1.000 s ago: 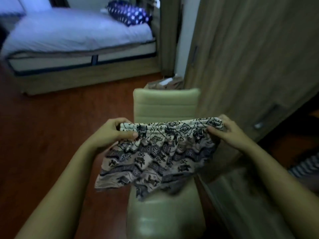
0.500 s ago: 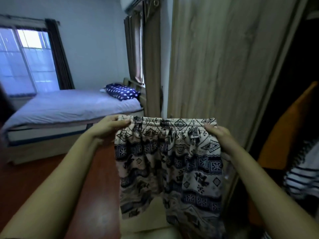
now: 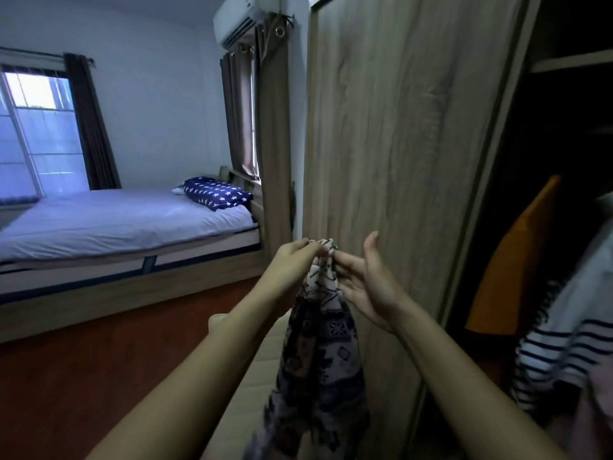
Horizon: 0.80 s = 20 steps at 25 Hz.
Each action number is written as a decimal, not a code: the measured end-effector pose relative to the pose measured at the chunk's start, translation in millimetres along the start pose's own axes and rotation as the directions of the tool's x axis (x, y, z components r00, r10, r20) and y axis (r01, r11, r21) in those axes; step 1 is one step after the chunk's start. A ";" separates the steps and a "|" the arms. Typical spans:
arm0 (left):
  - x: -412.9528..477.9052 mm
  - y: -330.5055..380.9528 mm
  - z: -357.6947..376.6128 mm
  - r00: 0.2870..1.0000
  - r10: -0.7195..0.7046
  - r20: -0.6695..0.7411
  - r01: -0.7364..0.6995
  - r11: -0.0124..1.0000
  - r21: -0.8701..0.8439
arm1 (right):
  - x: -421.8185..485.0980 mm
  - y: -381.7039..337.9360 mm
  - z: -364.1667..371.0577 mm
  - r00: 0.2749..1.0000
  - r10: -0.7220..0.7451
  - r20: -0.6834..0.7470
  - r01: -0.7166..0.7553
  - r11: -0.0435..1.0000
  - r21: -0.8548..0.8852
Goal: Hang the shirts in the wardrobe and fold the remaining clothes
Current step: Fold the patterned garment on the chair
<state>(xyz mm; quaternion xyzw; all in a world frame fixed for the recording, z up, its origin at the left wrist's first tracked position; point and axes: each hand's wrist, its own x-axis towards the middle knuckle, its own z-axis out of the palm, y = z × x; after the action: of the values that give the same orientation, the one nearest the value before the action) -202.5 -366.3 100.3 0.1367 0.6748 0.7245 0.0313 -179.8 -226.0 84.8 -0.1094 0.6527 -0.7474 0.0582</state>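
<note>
Patterned beige and dark blue shorts [image 3: 320,360] hang folded in half lengthwise in front of me, over a cream chair [image 3: 252,386]. My left hand [image 3: 292,263] pinches the waistband at the top. Facing it, my right hand [image 3: 368,280] has its fingertips on the waistband, palm turned up and thumb raised. The wardrobe's wooden door [image 3: 391,154] stands just behind the shorts. In the open dark wardrobe section on the right hang an orange garment [image 3: 510,267] and a white shirt with dark stripes [image 3: 560,353].
A bed [image 3: 109,224] with a pale sheet and a star-print pillow [image 3: 215,192] stands at the left under a window [image 3: 36,134]. Brown curtains [image 3: 265,134] hang beside the wardrobe. Red-brown floor [image 3: 99,376] lies between the bed and the chair.
My hands have come together, folding the spread shorts in half at the waistband. Before that I lifted the shorts from chair height, and my view rose to the room.
</note>
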 end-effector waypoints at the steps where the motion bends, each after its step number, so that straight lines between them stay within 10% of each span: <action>1: -4.4 0.9 -0.3 0.999 0.044 0.028 -0.045 0.999 0.024 | -1.9 0.0 -3.1 0.999 0.016 0.043 -0.015 1.000 -0.026; 8: -11.9 16.6 -20.0 0.975 0.200 0.098 -0.195 0.979 -0.059 | 0.4 6.3 -21.1 0.891 -0.374 -0.256 0.223 0.853 -0.471; 11: -18.9 34.9 -42.7 0.927 0.273 0.256 -0.309 0.945 0.112 | 5.1 2.6 -27.9 0.895 -0.432 -0.113 0.351 0.836 -0.421; 16: -8.4 39.6 -55.3 0.873 0.332 0.357 -0.441 0.227 0.869 | 1.9 -6.4 -24.4 0.877 -0.481 -0.012 0.399 0.742 -0.539; 20: -5.4 37.1 -46.2 0.856 0.254 0.451 -0.509 0.251 0.823 | -6.6 -3.2 -18.4 0.863 -0.500 -0.073 0.389 0.750 -0.535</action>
<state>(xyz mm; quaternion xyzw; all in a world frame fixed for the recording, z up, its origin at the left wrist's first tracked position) -203.2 -415.6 133.7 0.3713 0.8980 0.1804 -0.1520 -177.6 -206.3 85.1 -0.1933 0.7815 -0.5499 -0.2226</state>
